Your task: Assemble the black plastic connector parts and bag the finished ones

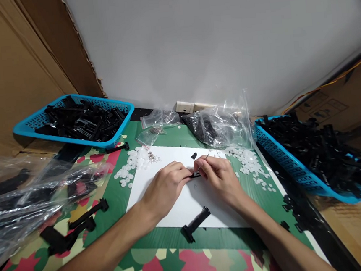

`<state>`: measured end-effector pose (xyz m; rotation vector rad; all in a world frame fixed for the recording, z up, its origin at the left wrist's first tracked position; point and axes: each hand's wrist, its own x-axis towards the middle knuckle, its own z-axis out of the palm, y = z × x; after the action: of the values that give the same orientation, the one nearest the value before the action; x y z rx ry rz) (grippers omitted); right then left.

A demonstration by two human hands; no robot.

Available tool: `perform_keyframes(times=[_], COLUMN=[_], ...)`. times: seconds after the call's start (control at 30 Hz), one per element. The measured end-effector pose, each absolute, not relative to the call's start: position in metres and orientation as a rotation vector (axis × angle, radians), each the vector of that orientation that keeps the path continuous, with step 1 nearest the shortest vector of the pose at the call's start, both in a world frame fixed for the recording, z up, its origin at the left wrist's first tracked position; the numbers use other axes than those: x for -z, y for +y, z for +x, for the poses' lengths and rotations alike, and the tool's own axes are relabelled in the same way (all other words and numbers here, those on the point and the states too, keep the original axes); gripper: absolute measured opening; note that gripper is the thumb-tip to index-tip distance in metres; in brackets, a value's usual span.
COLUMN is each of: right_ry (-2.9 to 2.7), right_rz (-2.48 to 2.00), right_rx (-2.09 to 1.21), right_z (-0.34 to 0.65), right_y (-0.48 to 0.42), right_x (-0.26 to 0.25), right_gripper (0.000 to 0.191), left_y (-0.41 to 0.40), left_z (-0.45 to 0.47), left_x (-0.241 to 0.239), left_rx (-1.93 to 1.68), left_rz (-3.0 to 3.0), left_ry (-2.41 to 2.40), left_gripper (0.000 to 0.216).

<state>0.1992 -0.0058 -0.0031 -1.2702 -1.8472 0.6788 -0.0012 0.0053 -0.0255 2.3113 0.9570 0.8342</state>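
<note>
While a slim black plastic part (pixel 196 175) is being held low over white paper (pixel 180 208), the left hand (pixel 171 177) is gripping it and the right hand (pixel 217 174) is pinching a thin, unidentifiable item (pixel 207 155). Fine fitting is apparently proceeding; the next move is probably calling for steady alignment. White discs (pixel 248 163) are flanking the paper.

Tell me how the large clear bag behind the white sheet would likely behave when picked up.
The large clear bag would probably sag, since its plastic looks thin and crumpled. Its dark contents bunch toward the left, so it may hang lopsided. Its glossy surface might prove slippery.
</note>
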Motion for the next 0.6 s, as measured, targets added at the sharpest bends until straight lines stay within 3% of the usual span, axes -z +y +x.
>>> perform_keyframes(times=[0.6], right_ry=[-1.902], right_rz=[-1.168], right_rx=[-0.596], right_z=[0.199], right_y=[-0.011], right_x=[0.012], right_gripper=[0.037], left_y=[0.011], left_z=[-0.001], left_x=[0.029], left_rx=[-0.874], left_rz=[2.286], left_ry=[0.933], left_gripper=[0.030])
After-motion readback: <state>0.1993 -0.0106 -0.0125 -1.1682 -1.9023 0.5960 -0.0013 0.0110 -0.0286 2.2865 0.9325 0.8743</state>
